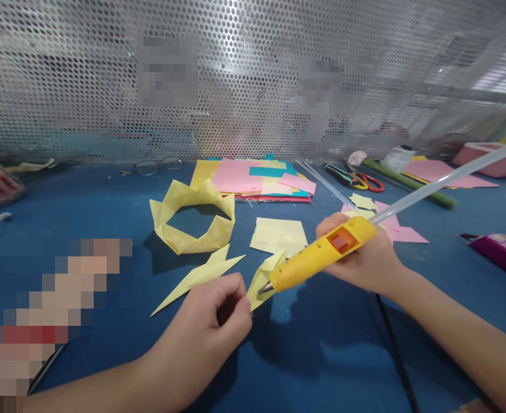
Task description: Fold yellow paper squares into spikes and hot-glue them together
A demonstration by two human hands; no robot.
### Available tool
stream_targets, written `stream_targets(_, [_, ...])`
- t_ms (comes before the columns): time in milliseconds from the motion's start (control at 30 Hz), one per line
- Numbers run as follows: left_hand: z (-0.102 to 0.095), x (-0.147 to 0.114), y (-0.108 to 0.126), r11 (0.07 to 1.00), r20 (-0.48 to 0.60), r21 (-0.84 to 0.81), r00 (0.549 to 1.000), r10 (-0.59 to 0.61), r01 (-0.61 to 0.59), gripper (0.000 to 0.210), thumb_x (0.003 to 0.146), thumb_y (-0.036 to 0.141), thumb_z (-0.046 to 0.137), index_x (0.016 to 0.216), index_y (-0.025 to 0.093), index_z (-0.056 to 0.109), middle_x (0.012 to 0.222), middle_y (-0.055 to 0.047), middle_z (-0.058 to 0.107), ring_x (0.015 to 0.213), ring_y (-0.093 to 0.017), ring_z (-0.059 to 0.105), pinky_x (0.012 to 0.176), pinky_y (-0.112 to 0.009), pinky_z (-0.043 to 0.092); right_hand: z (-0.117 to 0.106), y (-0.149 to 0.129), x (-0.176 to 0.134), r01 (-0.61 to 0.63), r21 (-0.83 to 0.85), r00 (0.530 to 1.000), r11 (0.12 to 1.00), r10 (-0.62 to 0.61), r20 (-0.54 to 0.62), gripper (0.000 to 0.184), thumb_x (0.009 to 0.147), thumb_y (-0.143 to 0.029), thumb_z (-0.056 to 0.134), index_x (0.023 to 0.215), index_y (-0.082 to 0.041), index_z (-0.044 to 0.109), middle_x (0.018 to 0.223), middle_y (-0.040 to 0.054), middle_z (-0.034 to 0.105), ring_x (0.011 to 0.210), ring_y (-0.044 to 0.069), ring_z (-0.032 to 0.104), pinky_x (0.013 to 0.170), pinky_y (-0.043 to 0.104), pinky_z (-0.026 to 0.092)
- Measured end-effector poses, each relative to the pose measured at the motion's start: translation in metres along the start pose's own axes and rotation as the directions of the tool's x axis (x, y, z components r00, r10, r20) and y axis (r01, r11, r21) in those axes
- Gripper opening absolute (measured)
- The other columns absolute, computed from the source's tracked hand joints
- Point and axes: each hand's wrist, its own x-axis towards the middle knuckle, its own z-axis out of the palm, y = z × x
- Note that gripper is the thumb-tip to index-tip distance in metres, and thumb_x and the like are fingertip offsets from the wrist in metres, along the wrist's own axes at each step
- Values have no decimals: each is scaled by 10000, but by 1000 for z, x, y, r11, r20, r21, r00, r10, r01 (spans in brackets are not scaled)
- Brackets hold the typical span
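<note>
My left hand (pixel 212 327) pinches one end of a small folded yellow paper piece (pixel 266 274) between thumb and fingers. Wrapped around a yellow hot glue gun (pixel 310 261) is my right hand (pixel 360 258), its fingers partly hidden behind the body. The metal nozzle points down-left and meets or nearly meets the folded paper; I cannot tell which. A long clear glue stick (pixel 442 180) sticks out of the gun's back. Just beyond my left hand lies a pointed folded yellow paper (pixel 196 275). Behind it stands a ring of joined yellow folded pieces (pixel 192 244).
Coloured paper sheets (pixel 235 175) are stacked at the back. A pale yellow sheet (pixel 278 234) lies mid-table. Scissors (pixel 371 182), a green stem (pixel 411 182) and a purple object (pixel 502 255) are on the right. A black cord (pixel 392 344) runs below the right hand. Glasses (pixel 158 165) rest back left.
</note>
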Motion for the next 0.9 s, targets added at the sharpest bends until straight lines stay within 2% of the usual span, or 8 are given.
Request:
stream_targets(500, [1,0,-3,1000,4,14,1000,5,-5,242,831,341,452,627,225,395,574,78,330,556,-98,308,512,-228,243,-1,-2,5,80,12,997,997,-80,-19,293,960,-394,562,772,-171,537,685,-44,578,535,77,523,522,214,464])
stream_targets(900, [1,0,-1,1000,6,14,1000,18,-18,243,815,339,464,614,225,388,564,80,331,540,-95,298,501,-230,237,-1,1,2,52,6,998,999,-52,-22,256,942,-368,582,779,-172,560,695,-32,604,541,84,534,534,225,465])
